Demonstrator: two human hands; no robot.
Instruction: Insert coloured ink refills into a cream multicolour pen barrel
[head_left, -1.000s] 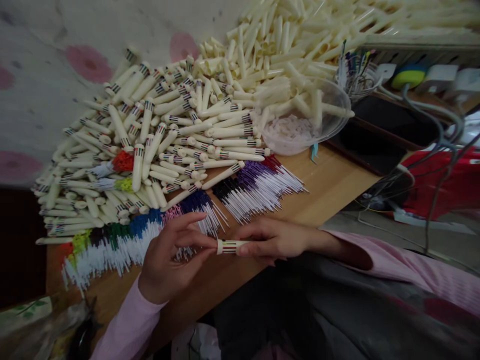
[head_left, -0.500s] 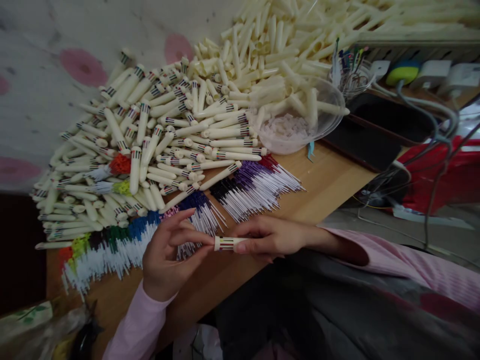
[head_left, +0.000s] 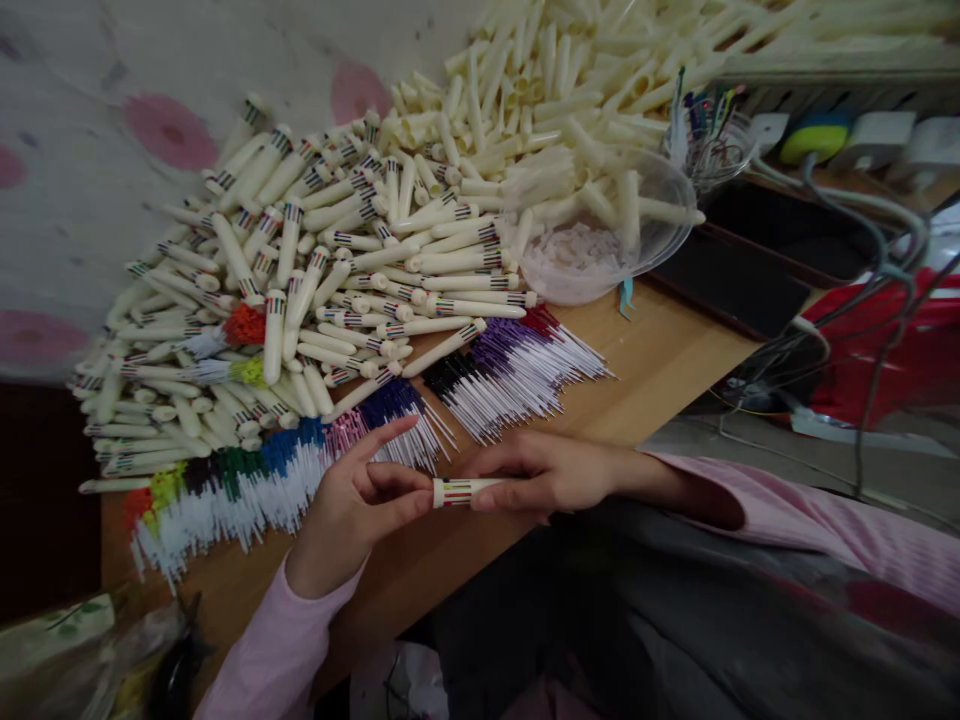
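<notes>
My right hand (head_left: 547,472) grips a cream pen barrel (head_left: 459,492) with coloured stripes near its end, holding it level over the wooden table's front edge (head_left: 645,380). My left hand (head_left: 352,510) pinches the barrel's striped end with thumb and fingers, the index finger raised. Just behind my hands lie rows of thin white refills with coloured tips (head_left: 495,380), fanned out on the table. Both sleeves are pink.
A big heap of assembled striped pens (head_left: 330,270) fills the table's middle, with plain cream barrels (head_left: 570,80) piled behind. A clear plastic bowl (head_left: 607,250) stands to the right. Cables and a power strip (head_left: 862,150) lie far right.
My left hand's fingers have shifted slightly on the barrel's end, the index finger lifting; the pen and my right hand stay almost in place.
</notes>
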